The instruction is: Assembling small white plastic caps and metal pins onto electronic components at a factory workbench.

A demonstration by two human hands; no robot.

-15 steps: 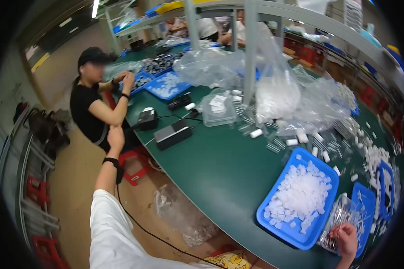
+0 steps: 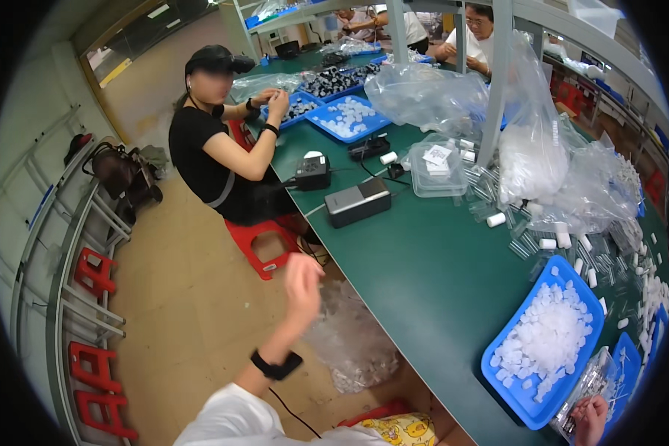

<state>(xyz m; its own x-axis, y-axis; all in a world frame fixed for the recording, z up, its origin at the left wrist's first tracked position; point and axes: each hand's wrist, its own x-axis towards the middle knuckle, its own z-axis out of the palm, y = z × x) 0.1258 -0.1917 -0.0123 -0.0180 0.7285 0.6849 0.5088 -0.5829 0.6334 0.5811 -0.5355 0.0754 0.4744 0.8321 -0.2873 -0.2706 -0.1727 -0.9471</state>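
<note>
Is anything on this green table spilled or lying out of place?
Yes. Small white caps and clear tubes lie scattered loose over the green table, outside the blue tray that holds the heaped white pieces. A clear plastic bag also lies on the floor beside the table. The right hand holds a clear packet at the tray's corner.

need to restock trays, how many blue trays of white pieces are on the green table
4 at least. One near tray beside the right hand, one at the right rim, two far ones by the seated person. Bags may hide more.

Bare green table (image 2: 431, 282) between grey box (image 2: 357, 201) and blue tray (image 2: 531, 405).
</note>
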